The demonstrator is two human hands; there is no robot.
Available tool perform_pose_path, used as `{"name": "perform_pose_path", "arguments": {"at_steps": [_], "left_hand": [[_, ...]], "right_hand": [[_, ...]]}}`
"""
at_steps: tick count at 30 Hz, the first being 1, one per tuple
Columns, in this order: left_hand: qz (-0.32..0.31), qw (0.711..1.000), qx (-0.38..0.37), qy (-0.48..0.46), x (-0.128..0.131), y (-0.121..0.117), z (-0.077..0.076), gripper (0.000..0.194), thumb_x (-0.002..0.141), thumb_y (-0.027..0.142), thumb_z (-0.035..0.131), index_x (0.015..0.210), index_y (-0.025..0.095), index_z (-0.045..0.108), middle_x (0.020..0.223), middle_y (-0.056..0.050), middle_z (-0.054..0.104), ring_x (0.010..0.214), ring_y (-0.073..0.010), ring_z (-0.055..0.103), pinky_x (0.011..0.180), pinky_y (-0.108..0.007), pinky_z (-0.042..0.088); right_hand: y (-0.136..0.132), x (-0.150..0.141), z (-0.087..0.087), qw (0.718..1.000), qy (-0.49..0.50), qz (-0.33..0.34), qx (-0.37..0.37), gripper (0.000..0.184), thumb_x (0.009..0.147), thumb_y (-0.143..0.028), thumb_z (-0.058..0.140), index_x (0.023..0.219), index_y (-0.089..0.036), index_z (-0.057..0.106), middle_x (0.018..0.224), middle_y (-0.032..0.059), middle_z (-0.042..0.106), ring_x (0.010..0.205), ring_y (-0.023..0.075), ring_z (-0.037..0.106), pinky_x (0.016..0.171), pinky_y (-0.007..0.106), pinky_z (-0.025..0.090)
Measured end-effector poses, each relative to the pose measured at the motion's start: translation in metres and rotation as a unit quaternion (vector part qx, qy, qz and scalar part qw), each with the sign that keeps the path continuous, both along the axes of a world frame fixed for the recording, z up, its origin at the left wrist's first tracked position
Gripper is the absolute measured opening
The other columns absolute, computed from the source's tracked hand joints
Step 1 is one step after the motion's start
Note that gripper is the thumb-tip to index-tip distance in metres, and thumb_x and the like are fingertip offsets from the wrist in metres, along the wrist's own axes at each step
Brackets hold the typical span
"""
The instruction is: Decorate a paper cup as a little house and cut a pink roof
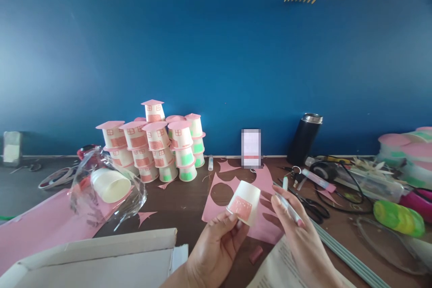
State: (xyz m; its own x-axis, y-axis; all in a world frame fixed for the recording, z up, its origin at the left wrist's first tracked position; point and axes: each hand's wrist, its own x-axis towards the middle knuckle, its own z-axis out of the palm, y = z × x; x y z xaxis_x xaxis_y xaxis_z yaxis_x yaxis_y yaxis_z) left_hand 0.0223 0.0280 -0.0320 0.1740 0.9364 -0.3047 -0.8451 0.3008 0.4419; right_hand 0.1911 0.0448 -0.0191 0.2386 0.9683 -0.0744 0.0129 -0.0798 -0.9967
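Observation:
My left hand [219, 238] is closed around the rim end of a white paper cup [251, 193], held tilted with its base upward. A pink-coloured block with small white marks shows on the cup's side. To the right, my right hand [299, 234] grips a white marker [288, 208] with a pink end, apart from the cup. Beneath both lies a pink paper sheet [266, 229] with round holes cut out. A small pink cap [255, 255] rests on the table near my wrists.
Stacked paper cups [157, 137] with pink roofs stand left of centre. Further left, a clear bag holds white cups [111, 185]. An open white box [101, 261] sits in front. To the right are a black bottle [305, 139], scissors [315, 209] and green rods [344, 252].

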Motion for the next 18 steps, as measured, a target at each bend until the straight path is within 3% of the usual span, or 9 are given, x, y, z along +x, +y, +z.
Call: {"name": "perform_pose_path", "arguments": {"at_steps": [3,6,14,18], "left_hand": [[-0.02,1.0,0.001,-0.015,-0.001,-0.001,0.003,0.012,0.082,0.001,0.062,0.079,0.006,0.073,0.084,-0.008,0.075,0.077,-0.0135,0.069,0.081,-0.028,0.06],[-0.048,0.998,0.027,-0.028,-0.002,-0.003,0.003,0.01,0.082,0.003,0.065,0.083,0.007,0.074,0.087,-0.008,0.076,0.08,-0.0142,0.07,0.082,-0.028,0.06],[-0.093,0.994,0.061,-0.011,0.0,-0.005,0.003,0.011,0.08,0.01,0.07,0.09,0.01,0.075,0.092,-0.007,0.077,0.084,-0.0139,0.069,0.087,-0.027,0.055],[-0.129,0.987,0.1,-0.003,0.002,-0.005,0.006,0.017,0.08,0.018,0.072,0.096,0.012,0.075,0.104,-0.011,0.075,0.097,-0.0186,0.068,0.095,-0.031,0.05]], "right_hand": [[-0.004,-0.008,0.004,0.993,0.107,0.059,0.004,0.065,0.075,-0.061,0.07,0.13,-0.03,0.054,0.106,0.0055,0.075,0.091,0.0267,0.072,0.082,0.04,0.056],[-0.01,-0.019,0.009,0.979,0.186,0.087,0.005,0.068,0.073,-0.062,0.07,0.129,-0.025,0.056,0.088,0.0063,0.078,0.075,0.0278,0.074,0.064,0.04,0.06],[-0.011,-0.023,0.009,0.967,0.22,0.125,0.002,0.065,0.078,-0.052,0.071,0.133,-0.028,0.047,0.089,0.007,0.075,0.054,0.0227,0.07,0.038,0.03,0.054],[-0.009,-0.023,0.005,0.965,0.233,0.118,0.003,0.061,0.077,-0.051,0.071,0.129,-0.026,0.05,0.087,0.006,0.074,0.053,0.0216,0.069,0.04,0.029,0.054]]}}
